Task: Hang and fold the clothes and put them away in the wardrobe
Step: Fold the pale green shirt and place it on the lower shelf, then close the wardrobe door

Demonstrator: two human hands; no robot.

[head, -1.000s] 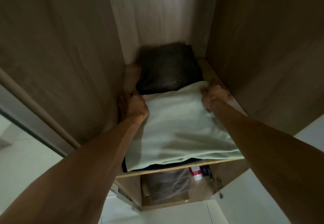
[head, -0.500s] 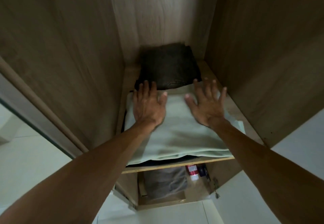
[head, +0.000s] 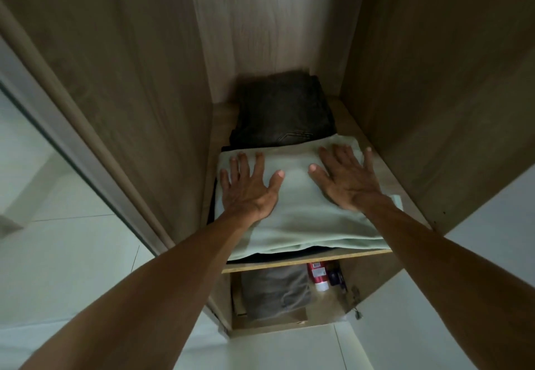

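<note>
Two hands lay flat on a folded pale green garment that sat on a wooden shelf inside the wardrobe. The left hand pressed on the left part of the garment, palm down, its fingers straight and spread, with the thumb angled out to the right. The right hand pressed on the right part in the same way, its fingers spread and reaching the garment's far edge; the little finger lay near the garment's right edge. The two thumbs pointed toward each other with a strip of cloth between them. Neither hand gripped or pinched the fabric. The green garment filled most of the shelf's width and its near edge drooped slightly over the shelf's front lip. A dark layer of cloth showed just under it along the near edge and at the left side. Beyond it, against the back panel, lay a dark folded garment, its near edge touching or slightly tucked under the green one's far edge. In the compartment below the shelf lay a grey folded cloth, and just to its right was a red and white can beside a small dark item too dim to identify. A pale floor showed to the left of the wardrobe.
</note>
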